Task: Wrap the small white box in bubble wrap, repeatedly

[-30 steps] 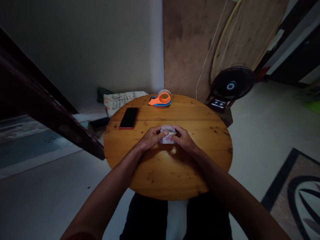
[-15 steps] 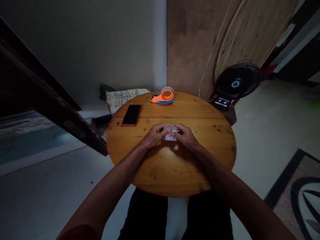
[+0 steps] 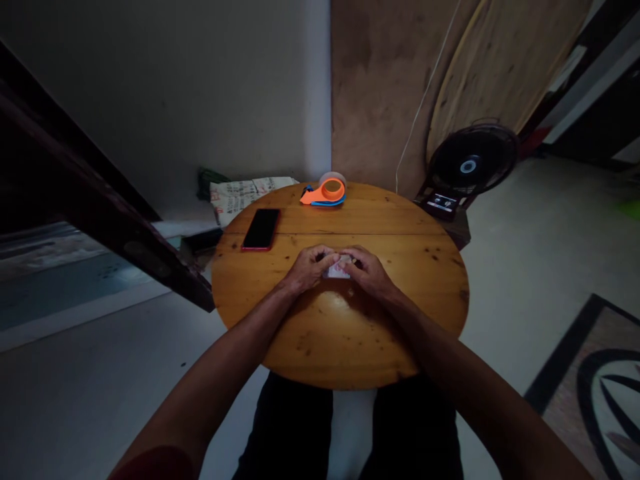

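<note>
A small flat pale pack with pinkish print [image 3: 337,272], like a stack of cards, is held over the middle of the round wooden table [image 3: 345,333]. My left hand [image 3: 311,265] grips its left side, the thumb lying across the top. From the other side my right hand [image 3: 368,269] closes on it, thumb pressed on the upper face. Both sets of fingers curl around the pack and cover its far edge and sides. Its exact kind is too small and dark to make out.
Near the table's back edge lies an orange and blue tape dispenser [image 3: 326,192]. A dark-screened phone with a red edge [image 3: 261,229] rests at the left. Behind the table are a printed sack [image 3: 245,197] and, to the right, a black fan [image 3: 469,165].
Both hands stay around the pack while the thumbs and fingers shift slightly on it. The whole view has drifted a little; phone and tape dispenser keep their places on the table.
</note>
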`<state>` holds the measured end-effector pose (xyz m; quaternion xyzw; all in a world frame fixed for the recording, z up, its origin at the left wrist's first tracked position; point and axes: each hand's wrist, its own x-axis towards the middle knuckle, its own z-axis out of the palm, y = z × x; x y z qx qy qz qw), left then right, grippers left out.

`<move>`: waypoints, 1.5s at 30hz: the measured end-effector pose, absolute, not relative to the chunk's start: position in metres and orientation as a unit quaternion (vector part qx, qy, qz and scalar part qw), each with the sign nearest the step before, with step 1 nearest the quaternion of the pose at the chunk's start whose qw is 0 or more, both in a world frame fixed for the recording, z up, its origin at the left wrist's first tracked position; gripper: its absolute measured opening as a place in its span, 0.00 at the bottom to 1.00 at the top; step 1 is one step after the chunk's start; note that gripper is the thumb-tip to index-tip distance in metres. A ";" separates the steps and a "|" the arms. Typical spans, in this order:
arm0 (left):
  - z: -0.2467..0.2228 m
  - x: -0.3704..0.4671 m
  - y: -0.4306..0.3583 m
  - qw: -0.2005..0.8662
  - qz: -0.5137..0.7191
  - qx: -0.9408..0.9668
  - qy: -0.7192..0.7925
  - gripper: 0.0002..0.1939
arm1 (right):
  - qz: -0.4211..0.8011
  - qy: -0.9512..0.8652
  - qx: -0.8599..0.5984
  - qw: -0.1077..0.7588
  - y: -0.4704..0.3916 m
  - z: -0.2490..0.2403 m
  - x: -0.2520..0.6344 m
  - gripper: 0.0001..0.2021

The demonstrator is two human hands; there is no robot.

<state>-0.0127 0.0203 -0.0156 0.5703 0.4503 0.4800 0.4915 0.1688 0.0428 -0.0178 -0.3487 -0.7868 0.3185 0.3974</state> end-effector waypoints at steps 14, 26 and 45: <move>-0.022 -0.010 0.025 0.476 0.498 0.570 0.447 0.17 | 0.199 -0.803 -0.400 0.395 0.024 -0.016 0.157 0.13; -0.022 -0.006 0.027 0.472 0.518 0.551 0.454 0.18 | 0.041 -0.846 -0.420 0.327 0.021 -0.017 0.157 0.19; -0.019 -0.006 0.031 0.531 0.575 0.447 0.434 0.21 | -0.139 -0.855 -0.341 0.365 0.029 -0.024 0.156 0.13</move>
